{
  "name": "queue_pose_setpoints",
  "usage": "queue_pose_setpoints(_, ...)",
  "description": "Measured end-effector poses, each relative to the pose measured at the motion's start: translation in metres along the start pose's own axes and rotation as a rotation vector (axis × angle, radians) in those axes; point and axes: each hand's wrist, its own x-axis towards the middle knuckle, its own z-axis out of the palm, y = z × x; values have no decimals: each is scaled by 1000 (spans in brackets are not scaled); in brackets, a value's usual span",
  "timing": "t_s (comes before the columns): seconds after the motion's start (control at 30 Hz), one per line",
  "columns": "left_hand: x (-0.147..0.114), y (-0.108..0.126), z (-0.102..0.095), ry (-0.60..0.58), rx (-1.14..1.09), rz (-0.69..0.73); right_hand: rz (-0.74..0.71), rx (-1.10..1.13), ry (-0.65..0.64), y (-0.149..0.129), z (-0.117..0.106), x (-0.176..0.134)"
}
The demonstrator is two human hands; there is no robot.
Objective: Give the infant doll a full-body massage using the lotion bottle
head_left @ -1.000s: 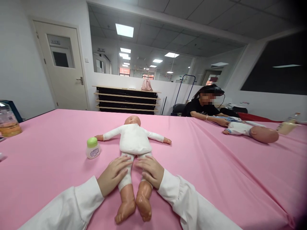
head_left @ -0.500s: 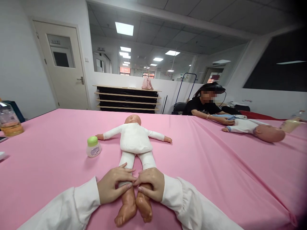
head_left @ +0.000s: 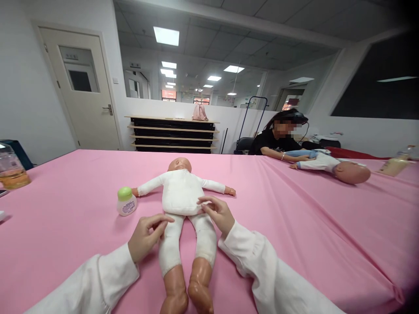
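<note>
A baby doll (head_left: 183,194) with a white cloth body and brown plastic head, hands and lower legs lies stretched out, its feet toward me. My left hand (head_left: 148,234) hovers beside or just over the doll's thigh on the left, fingers curved and apart, holding nothing. Over the lower right side of the doll's torso is my right hand (head_left: 218,213), its fingertips at the cloth; whether they touch it I cannot tell. Its fingers are loosely bent and hold nothing visible. A small bottle with a green cap (head_left: 126,202) stands near the doll's hand on the left.
Pink cloth (head_left: 294,244) covers the table, with creases at the right. Across it, a person (head_left: 276,137) handles another doll (head_left: 330,165). A bottle of pale liquid (head_left: 394,165) stands at far right, a jar of amber liquid (head_left: 13,172) at far left.
Both hands have let go of the doll's lower legs and moved up, the left to the thigh, the right to the torso. The legs lie straighter and further apart. The other doll has shifted left.
</note>
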Motion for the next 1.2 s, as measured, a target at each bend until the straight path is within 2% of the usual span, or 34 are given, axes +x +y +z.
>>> queue_pose_setpoints(0.1,31,9,2,213,254,142,-159,-323,-17,6,-2,32)
queue_pose_setpoints(0.17,53,11,7,270,415,229,-231,-448,-74,14,5,47)
queue_pose_setpoints(0.23,71,7,15,240,577,273,-259,-523,-76,25,15,53)
queue_pose_setpoints(0.37,83,-11,31,192,765,193,-227,-590,84,45,29,46)
queue_pose_setpoints(0.47,81,-18,34,196,786,164,-159,-635,144,47,29,41)
queue_pose_setpoints(0.67,82,-16,32,198,804,168,-122,-685,127,43,29,46)
queue_pose_setpoints(1.2,74,-22,29,224,625,183,-115,-519,129,48,26,41)
